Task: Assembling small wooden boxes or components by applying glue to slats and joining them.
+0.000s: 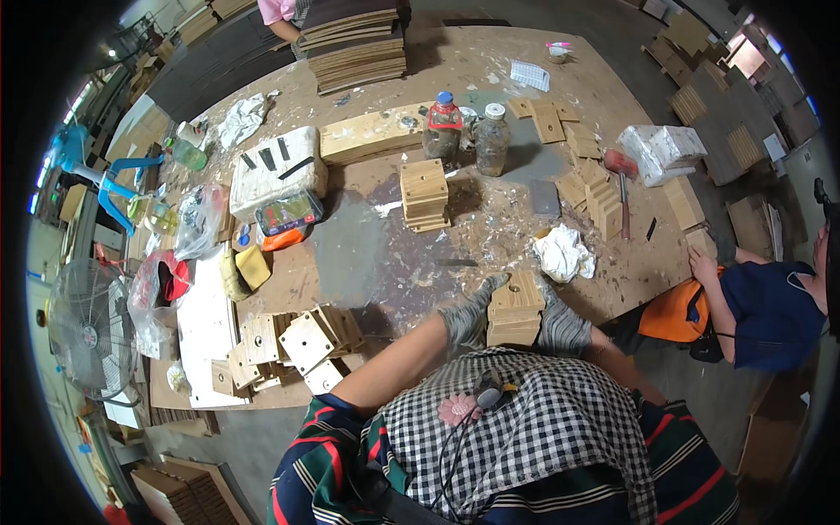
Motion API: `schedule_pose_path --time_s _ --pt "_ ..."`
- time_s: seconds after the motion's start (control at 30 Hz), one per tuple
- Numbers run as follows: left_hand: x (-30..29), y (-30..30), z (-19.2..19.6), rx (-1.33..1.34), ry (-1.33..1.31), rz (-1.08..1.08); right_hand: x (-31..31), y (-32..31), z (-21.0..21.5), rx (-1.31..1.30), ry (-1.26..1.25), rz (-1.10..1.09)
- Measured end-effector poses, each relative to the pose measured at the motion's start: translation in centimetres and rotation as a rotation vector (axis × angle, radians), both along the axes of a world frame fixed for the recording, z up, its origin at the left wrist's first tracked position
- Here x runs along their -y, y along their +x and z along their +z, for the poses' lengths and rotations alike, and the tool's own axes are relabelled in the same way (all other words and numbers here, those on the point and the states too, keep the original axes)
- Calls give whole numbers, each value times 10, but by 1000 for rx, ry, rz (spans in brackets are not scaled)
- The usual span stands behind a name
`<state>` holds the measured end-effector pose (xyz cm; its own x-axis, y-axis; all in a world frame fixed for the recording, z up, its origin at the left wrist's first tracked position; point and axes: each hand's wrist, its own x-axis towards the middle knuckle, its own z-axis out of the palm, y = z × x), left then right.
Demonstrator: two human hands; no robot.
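Observation:
At the table's near edge, a short stack of square wooden plates point(514, 308) stands right in front of me, with a hole showing in the top one. My left hand point(471, 317), in a grey knit glove, closes on its left side. From the right side my right hand point(563, 322), gloved alike, presses against the same stack; its fingertips are partly hidden. Farther off on the table is another stack of drilled wooden plates point(425, 197). To my left lies a loose heap of similar plates point(306, 341), several of them tilted.
A white rag point(564, 254) lies beyond my right hand. Two jars, a red-labelled bottle point(442, 131) and a murky one point(493, 144), stand mid-table. A hammer point(623, 188) lies at right. A fan point(92, 324) stands left; a person point(766, 306) is at the right edge.

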<state>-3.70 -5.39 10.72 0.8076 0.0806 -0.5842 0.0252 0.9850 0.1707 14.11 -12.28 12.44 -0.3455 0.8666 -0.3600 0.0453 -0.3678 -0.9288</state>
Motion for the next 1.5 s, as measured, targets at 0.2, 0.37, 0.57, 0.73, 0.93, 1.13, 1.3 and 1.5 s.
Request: schedule_pose_path --time_s 0.2,0.37,0.57,0.73,0.93,1.13,1.3,1.5 --pt "-24 1 -14 -39 -151 -121 -13 31 -5 860 873 603" --pt "-50 6 -32 63 -103 -356 -39 35 -9 1031 689 847" --pt "-70 14 -52 -46 6 -454 -67 23 14 1268 279 1270" --pt "-84 14 -124 8 240 -273 -69 30 -14 1320 245 1381" --pt "-86 13 -23 -433 261 -490 -7 67 -86 591 630 599" --pt "-92 10 -35 -592 820 -657 -6 58 -88 686 532 429" --pt "-106 27 -78 -887 1877 -669 6 46 -78 768 427 278" --pt "-96 14 -101 -552 1612 -237 16 27 -58 846 312 107"
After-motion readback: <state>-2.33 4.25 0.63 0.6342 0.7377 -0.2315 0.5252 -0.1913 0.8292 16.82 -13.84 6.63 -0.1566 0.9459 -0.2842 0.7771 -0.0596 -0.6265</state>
